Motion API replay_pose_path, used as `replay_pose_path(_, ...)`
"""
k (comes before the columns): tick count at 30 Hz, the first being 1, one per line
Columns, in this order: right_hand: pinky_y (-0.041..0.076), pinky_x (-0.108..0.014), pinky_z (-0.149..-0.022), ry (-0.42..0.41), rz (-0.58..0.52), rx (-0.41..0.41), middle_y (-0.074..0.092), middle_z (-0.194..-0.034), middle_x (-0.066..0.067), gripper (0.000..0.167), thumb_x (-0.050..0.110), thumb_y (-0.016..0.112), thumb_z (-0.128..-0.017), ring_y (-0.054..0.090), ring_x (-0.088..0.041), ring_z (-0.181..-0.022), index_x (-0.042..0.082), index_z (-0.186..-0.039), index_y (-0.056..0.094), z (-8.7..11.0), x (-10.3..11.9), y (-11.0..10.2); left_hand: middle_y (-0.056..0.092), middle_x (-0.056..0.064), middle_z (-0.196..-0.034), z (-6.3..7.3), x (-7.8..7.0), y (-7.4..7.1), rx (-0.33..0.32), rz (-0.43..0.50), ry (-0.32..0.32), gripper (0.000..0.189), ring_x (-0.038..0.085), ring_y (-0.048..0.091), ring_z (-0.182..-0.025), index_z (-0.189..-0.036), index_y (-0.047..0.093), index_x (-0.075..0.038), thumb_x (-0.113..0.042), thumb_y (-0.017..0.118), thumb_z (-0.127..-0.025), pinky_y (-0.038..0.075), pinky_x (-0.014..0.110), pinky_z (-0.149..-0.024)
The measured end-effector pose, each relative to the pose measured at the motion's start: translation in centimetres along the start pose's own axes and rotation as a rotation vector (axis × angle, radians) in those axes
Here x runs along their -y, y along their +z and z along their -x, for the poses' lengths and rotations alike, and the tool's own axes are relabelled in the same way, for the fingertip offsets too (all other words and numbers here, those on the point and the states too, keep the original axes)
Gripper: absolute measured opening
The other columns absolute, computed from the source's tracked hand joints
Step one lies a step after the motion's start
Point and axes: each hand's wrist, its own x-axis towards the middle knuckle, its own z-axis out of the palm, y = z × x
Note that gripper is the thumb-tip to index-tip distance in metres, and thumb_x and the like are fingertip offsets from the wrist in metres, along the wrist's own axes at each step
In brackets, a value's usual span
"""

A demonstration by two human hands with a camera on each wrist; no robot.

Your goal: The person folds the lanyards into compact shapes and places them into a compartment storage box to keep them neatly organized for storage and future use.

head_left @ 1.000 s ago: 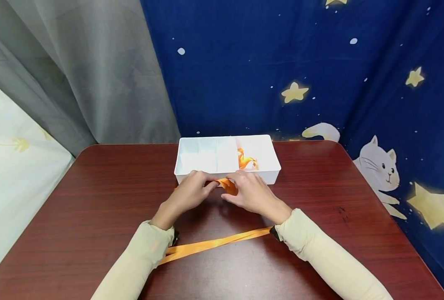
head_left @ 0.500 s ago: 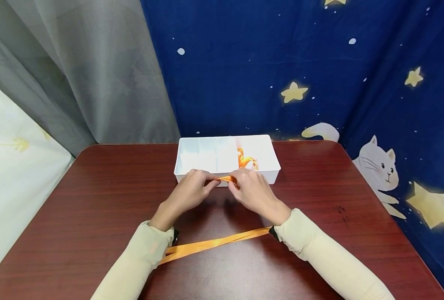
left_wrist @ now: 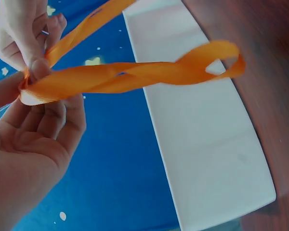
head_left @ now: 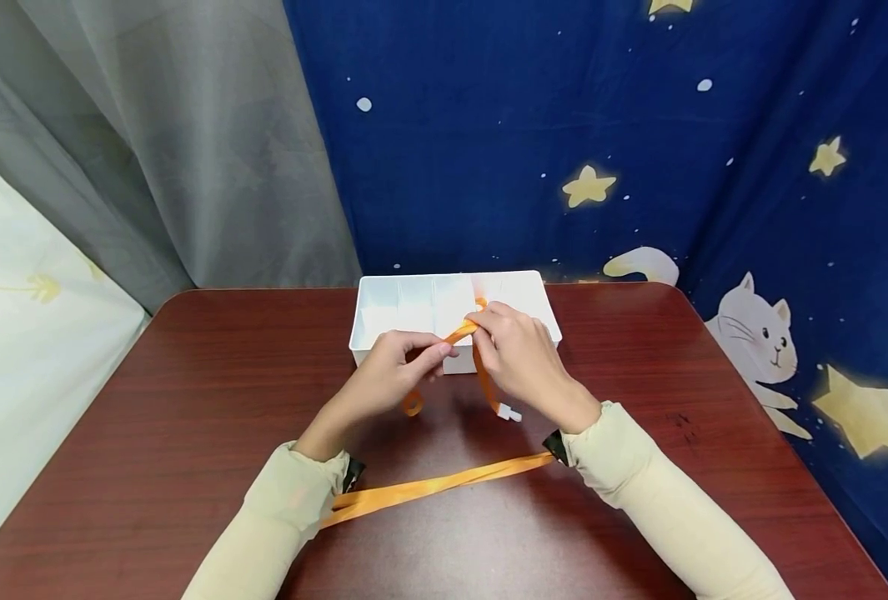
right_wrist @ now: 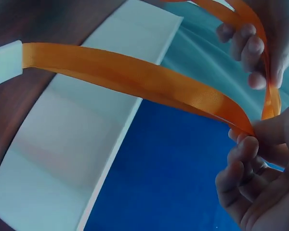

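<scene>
One orange lanyard (head_left: 460,332) is stretching between both hands, held above surface (head_left: 211,417) and overlapping near wall of divided white box (head_left: 461,364) in head view. Left hand (head_left: 393,372) is pinching lanyard between thumb and fingers; looped end is hanging below. Right hand (head_left: 524,357) is pinching lanyard just beside, fingers curling. White clip (head_left: 509,412) is dangling from lanyard below right hand. Flat orange strap (head_left: 436,485) is lying across surface between forearms, ends hidden.
</scene>
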Motion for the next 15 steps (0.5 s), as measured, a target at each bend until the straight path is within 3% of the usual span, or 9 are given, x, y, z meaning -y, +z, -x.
replay_pose_path(5,0.034,-0.028,-0.049,0.085,-0.182,-0.058,0.055,-0.072,-0.001,0.021,0.002,0.060,-0.091,0.041,-0.013,-0.055,0.004,-0.103,0.077,-0.5,0.3,-0.7,0.063,0.016,-0.078,-0.1,-0.5,0.1,-0.008,0.135,-0.005,0.024,0.029,0.058,-0.068,-0.101,0.073,-0.002,-0.016,0.053,-0.104,0.050,0.029,-0.062)
replay_pose_path(9,0.035,-0.026,-0.050,0.133,-0.323,-0.102,0.059,-0.074,-0.003,0.019,0.000,0.060,-0.093,0.044,-0.014,-0.057,0.000,-0.104,0.076,-0.9,0.5,-1.2,0.061,0.012,-0.077,-0.1,-0.6,0.3,-0.015,0.155,-0.003,0.026,0.026,0.057,-0.069,-0.101,0.074,-0.003,-0.018,0.052,-0.105,0.050,0.028,-0.061)
replay_pose_path(15,0.037,-0.022,-0.049,0.167,-0.460,-0.183,0.065,-0.077,-0.005,0.016,-0.001,0.063,-0.094,0.049,-0.016,-0.059,-0.001,-0.104,0.076,-1.3,0.7,-1.6,0.061,0.010,-0.074,-0.2,-0.5,0.8,-0.126,0.182,0.019,0.017,0.024,0.055,-0.068,-0.095,0.078,-0.004,-0.015,0.065,-0.098,0.046,0.028,-0.056)
